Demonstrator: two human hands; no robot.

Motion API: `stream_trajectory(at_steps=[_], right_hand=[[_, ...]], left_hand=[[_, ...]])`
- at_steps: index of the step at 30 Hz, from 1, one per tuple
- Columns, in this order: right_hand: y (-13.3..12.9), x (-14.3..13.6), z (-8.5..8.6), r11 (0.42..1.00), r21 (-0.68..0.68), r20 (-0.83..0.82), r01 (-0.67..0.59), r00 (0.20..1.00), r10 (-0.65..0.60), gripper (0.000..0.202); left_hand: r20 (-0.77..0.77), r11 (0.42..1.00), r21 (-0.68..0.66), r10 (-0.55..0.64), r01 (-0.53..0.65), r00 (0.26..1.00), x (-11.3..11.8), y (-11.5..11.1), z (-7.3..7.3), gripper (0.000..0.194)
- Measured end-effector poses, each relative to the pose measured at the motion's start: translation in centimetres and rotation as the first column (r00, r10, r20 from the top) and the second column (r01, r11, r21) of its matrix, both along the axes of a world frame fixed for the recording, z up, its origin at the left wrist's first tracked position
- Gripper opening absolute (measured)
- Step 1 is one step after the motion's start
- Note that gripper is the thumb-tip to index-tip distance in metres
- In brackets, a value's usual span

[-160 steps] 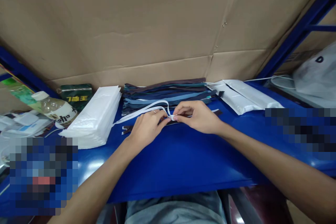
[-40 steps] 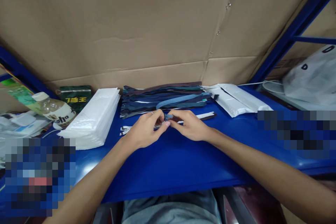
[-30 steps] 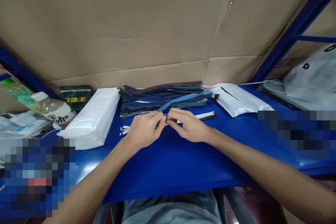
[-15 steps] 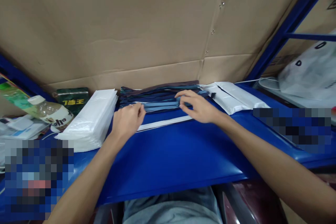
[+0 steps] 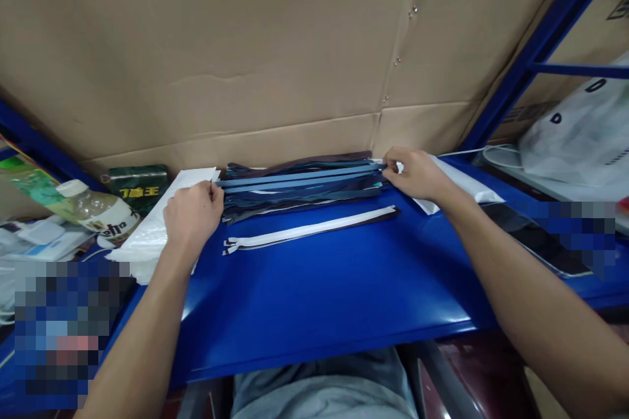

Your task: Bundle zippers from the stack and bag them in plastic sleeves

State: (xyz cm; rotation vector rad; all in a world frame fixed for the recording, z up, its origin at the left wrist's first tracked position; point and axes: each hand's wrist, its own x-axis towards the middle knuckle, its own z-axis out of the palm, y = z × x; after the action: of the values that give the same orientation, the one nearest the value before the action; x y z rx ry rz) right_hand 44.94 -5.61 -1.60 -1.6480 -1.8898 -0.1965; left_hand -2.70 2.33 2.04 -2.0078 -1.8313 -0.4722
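A light blue zipper [image 5: 299, 178] is stretched between my two hands, above a pile of dark zippers [image 5: 314, 200] at the back of the blue table. My left hand [image 5: 195, 209] pinches its left end, over the edge of the white plastic bags. My right hand [image 5: 411, 171] pinches its right end, near the bags on the right. In front of the pile lies a white zipper [image 5: 314, 228], with a dark one partly showing beneath it.
White plastic bags [image 5: 152, 229] are stacked on the left, and more white bags [image 5: 466, 183] lie on the right. Behind the left stack stand a bottle [image 5: 98, 209] and a dark green pouch [image 5: 140, 180]. Cardboard [image 5: 221, 65] walls the back. A phone-like dark slab [image 5: 535, 236] lies at right.
Both hands have moved apart, left hand leftward and right hand rightward and up. The light blue zipper is now pulled out straight, and the white zipper shows in full.
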Motion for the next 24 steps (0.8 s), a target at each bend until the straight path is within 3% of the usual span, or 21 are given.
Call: stream_trajectory(at_steps=[6, 9, 11, 13, 16, 20, 24], right_hand=[[-0.5, -1.8, 0.0, 0.992, -0.107, -0.157, -0.067, 0.986, 0.050, 0.017], [-0.9, -4.3, -0.1, 0.964, -0.164, -0.343, -0.211, 0.928, 0.145, 0.024], [-1.2, -6.4, -0.4, 0.944, -0.146, -0.444, -0.296, 0.872, 0.205, 0.023], [-1.5, -8.7, -0.8, 0.928, -0.115, -0.533, -0.353, 0.811, 0.243, 0.023], [-2.2, -11.9, -1.3, 0.909, -0.087, -0.619, -0.407, 0.737, 0.270, 0.022], [-3.2, -14.9, -1.4, 0.905, -0.084, -0.609, -0.418, 0.740, 0.285, 0.025], [-3.7, -16.0, -1.2, 0.898, -0.046, -0.604, -0.437, 0.728, 0.323, 0.018]], left_hand=[[0.081, 0.998, 0.049, -0.039, 0.035, 0.996, 1.3, -1.0, -0.2, 0.042], [0.151, 0.974, 0.067, -0.225, 0.217, 0.963, 3.5, -2.7, -0.4, 0.035], [0.197, 0.910, 0.008, -0.408, 0.414, 0.892, 5.2, -4.0, -0.9, 0.032], [0.247, 0.799, -0.088, -0.561, 0.595, 0.790, 6.7, -5.2, -1.7, 0.029], [0.327, 0.653, -0.203, -0.657, 0.730, 0.679, 8.3, -6.3, -3.0, 0.026], [0.338, 0.607, -0.234, -0.681, 0.759, 0.649, 8.8, -6.2, -4.2, 0.025], [0.244, 0.598, -0.202, -0.736, 0.776, 0.631, 8.6, -5.9, -4.3, 0.023]])
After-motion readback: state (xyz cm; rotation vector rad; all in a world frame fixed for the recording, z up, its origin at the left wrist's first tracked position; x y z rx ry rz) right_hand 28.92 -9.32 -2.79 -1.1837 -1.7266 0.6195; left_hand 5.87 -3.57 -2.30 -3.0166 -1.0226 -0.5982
